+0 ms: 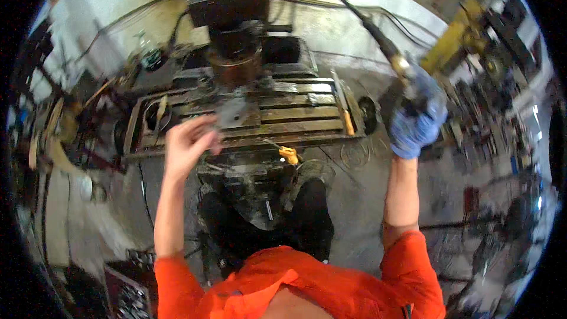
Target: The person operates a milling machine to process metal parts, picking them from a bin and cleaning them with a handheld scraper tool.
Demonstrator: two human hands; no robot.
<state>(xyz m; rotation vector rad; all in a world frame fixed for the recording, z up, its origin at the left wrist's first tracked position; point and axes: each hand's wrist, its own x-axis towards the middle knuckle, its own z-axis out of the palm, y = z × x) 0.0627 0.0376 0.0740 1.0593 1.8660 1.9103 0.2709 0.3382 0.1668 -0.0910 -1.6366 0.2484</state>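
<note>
My left hand (190, 143) is bare and reaches over the front left of the slotted machine table (295, 127). Its fingers and thumb are apart, close to a flat grey metal plate (234, 112); whether the fingertips touch the plate is too blurred to tell. Above that plate hangs the dark head of a drill press (236, 62). Out to the right, my right hand (416, 118) wears a blue glove. It is closed around the end of a long dark lever (378, 35) that slopes down from the machine; the fingers are partly smeared.
A yellow-handled tool (288, 154) lies at the table's front edge. Another tool with an orange handle (348, 123) rests along the right side. A clear bottle (150, 53) stands at the back left. A crate of metal parts (131, 289) is at lower left. Clutter lines both sides.
</note>
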